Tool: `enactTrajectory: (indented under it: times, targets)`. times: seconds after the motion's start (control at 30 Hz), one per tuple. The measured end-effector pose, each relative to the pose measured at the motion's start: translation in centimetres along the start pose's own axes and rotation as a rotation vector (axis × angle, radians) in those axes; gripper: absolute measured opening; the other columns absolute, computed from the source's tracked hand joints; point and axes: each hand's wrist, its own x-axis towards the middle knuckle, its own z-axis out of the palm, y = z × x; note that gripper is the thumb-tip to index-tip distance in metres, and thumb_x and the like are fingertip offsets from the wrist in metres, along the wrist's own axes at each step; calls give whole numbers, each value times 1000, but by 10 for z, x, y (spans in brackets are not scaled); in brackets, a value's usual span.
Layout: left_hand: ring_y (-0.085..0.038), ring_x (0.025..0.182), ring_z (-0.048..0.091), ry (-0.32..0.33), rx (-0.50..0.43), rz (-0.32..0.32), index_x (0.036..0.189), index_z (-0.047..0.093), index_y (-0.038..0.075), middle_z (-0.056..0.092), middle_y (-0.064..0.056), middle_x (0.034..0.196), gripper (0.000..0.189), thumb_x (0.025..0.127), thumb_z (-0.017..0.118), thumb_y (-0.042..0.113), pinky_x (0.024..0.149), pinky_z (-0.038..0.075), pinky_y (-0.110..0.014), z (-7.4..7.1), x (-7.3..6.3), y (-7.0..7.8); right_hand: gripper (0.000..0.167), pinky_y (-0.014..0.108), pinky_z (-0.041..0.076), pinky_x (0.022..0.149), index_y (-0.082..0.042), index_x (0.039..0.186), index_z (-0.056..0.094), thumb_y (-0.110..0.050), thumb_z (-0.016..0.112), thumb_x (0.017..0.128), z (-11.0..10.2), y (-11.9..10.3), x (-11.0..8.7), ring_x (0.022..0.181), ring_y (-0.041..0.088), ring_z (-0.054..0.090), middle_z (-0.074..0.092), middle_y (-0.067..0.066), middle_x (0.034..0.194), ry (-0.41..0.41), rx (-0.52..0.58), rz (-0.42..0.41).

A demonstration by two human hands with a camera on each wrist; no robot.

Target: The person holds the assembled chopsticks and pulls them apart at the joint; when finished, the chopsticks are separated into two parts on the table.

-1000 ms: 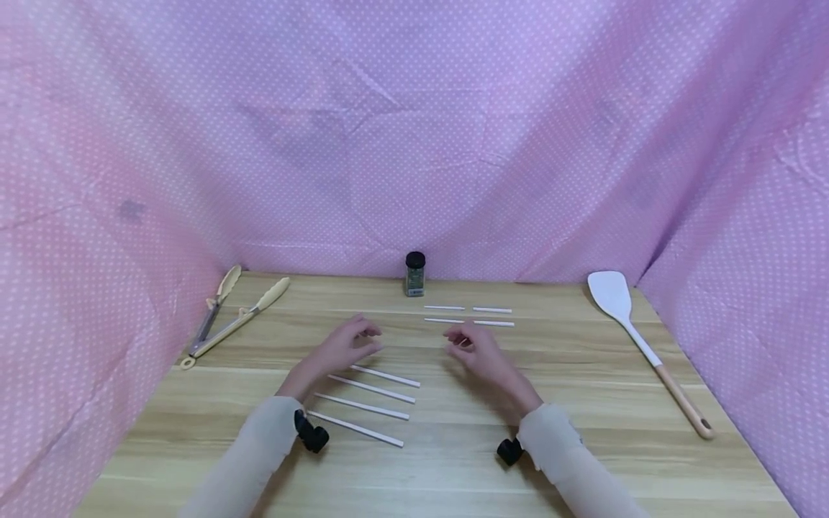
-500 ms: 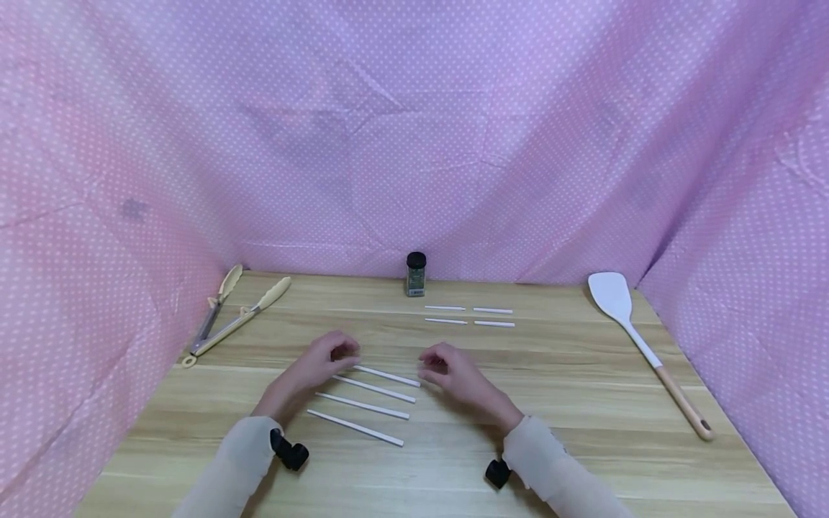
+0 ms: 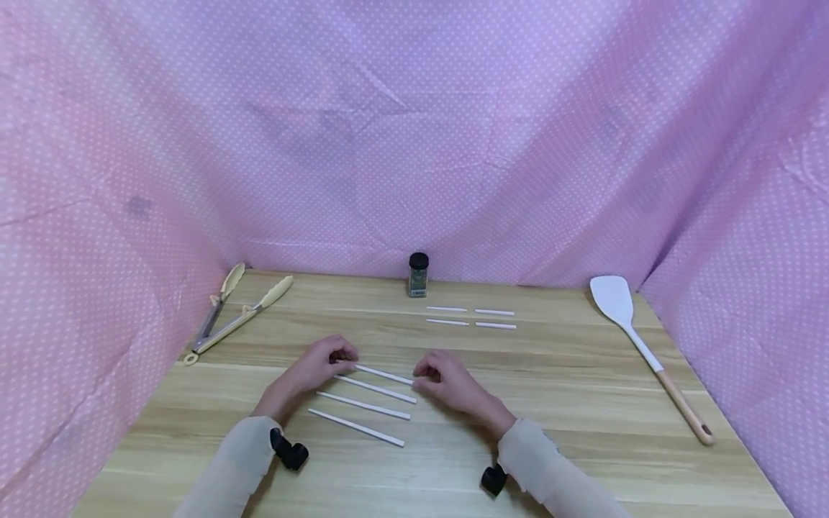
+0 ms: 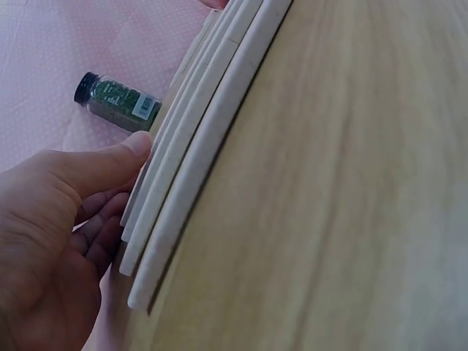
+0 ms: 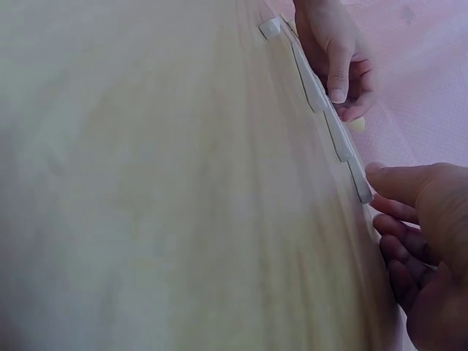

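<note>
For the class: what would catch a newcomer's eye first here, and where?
The pink polka-dot cloth fills the head view's upper half. In front, the left hand and right hand are at opposite ends of the farthest of four long slanting white sticks. A white-headed turner lies far right.

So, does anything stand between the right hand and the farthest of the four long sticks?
Nothing visible does. The right hand is at the right end of that stick; touching or not, I cannot tell. The other three lie on its near side.
</note>
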Motion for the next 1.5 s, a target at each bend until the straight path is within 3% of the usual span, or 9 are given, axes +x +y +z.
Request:
enactTrajectory:
  times: [0.37,0.67,0.77,0.93,1.17,1.5]
  targets:
    - [-3,80,55,0,40,53,89,68,12,61,5,87,5,85,71,11,72,49,-22,2,1,-2,9,24,44,79,-17,92,66,-22,71,87,3,-2,1,86,7,52,59,-9,91,-25,-49,-13]
    - [-4,77,51,9,74,18,86,67,10,57,7,83,7,87,69,16,68,46,-21,1,5,3,5,21,47,69,-16,92,68,-20,67,90,-4,-9,2,77,5,53,61,-9,84,-28,19,32]
    - [-6,78,52,4,40,-22,87,66,12,57,6,84,4,86,70,15,69,46,-22,-1,7,10,4,22,48,70,-19,93,67,-21,66,91,-9,-11,1,78,6,54,61,-8,86,-23,53,73]
    - [-8,80,55,-14,12,-17,90,66,14,61,3,86,6,86,69,11,71,48,-23,-5,14,27,5,24,50,77,-18,96,66,-19,63,92,-22,-15,-1,86,9,56,61,-6,93,24,90,140]
    - [-8,84,56,-69,62,20,95,68,13,63,4,89,7,88,68,12,75,49,-24,-1,32,59,6,23,52,78,-13,94,68,-13,67,89,-40,-17,-1,86,9,58,64,-4,91,106,57,74]
    - [-6,77,54,-3,141,95,89,68,8,60,5,83,9,88,68,17,70,48,-22,14,46,79,5,33,52,83,-15,93,68,-15,68,88,-52,-17,-2,90,10,59,65,-5,93,127,-12,54]
